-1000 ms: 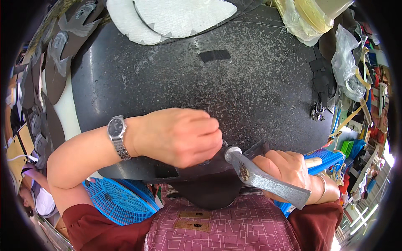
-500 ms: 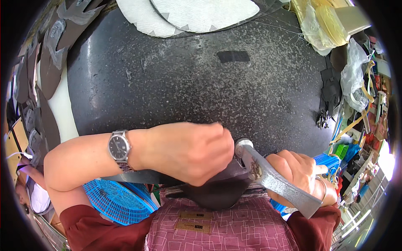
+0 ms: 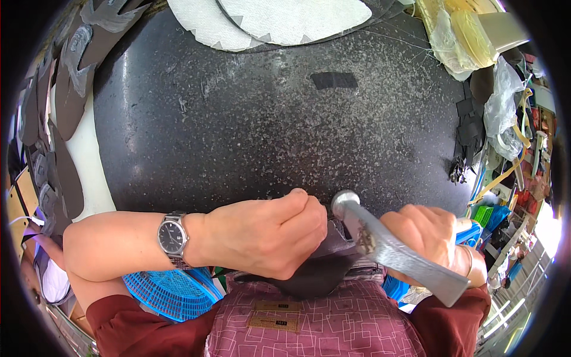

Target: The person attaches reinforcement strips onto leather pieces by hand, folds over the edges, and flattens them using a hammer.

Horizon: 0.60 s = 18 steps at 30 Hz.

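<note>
My left hand (image 3: 267,235), with a watch on the wrist, is closed at the table's near edge. Its fingers curl over a dark brown piece of sheet material (image 3: 321,275), which drapes toward my lap and has a greyish border by the fingers. What exactly the fingertips grip is hidden under the fist. To the right, my right hand (image 3: 423,235) is wrapped round the handle of a metal hammer (image 3: 395,256). The hammer's round face is close to my left knuckles, and its flat end points down to the right. Most of the handle is hidden.
A black, speckled work table (image 3: 238,119) carries a small black strip (image 3: 334,80). White pieces (image 3: 291,21) lie at the far edge. Brown cut pieces (image 3: 74,101) are piled left; black scraps (image 3: 470,125) and plastic bags (image 3: 502,107) lie right. A blue basket (image 3: 169,294) stands below.
My left hand and forearm have come down slightly toward me. The hammer has shifted a little, its flat end moving right, with my right hand still round it.
</note>
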Motion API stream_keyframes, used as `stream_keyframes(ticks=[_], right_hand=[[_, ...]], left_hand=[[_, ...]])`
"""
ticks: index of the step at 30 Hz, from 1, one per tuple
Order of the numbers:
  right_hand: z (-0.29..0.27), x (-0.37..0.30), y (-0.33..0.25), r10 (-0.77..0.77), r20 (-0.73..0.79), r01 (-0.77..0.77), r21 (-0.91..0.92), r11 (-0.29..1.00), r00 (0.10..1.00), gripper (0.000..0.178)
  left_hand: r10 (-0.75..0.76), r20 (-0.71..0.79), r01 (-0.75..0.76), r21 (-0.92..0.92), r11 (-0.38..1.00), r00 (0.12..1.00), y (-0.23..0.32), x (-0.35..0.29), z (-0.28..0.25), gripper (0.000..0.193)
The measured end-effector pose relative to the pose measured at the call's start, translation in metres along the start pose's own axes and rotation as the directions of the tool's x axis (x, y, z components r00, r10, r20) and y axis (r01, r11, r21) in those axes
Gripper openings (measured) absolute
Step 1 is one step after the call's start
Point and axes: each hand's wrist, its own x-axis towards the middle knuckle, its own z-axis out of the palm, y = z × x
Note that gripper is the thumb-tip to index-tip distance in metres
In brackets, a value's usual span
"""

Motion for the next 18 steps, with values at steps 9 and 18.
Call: stream_keyframes(ticks=[9, 18], right_hand=[[0.0, 0.013, -0.004, -0.161, -0.07, 0.147, -0.164, 0.975, 0.985, 0.021], [-0.002, -0.003, -0.003, 0.014, 0.031, -0.014, 0.007, 1.0, 0.999, 0.024]], left_hand=[[0.051, 0.153, -0.053, 0.005, 0.999, 0.987, 0.004, 0.001, -0.01, 0.029], [-0.355, -0.033, 0.341, -0.205, 0.918, 0.934, 0.006, 0.009, 0.007, 0.025]])
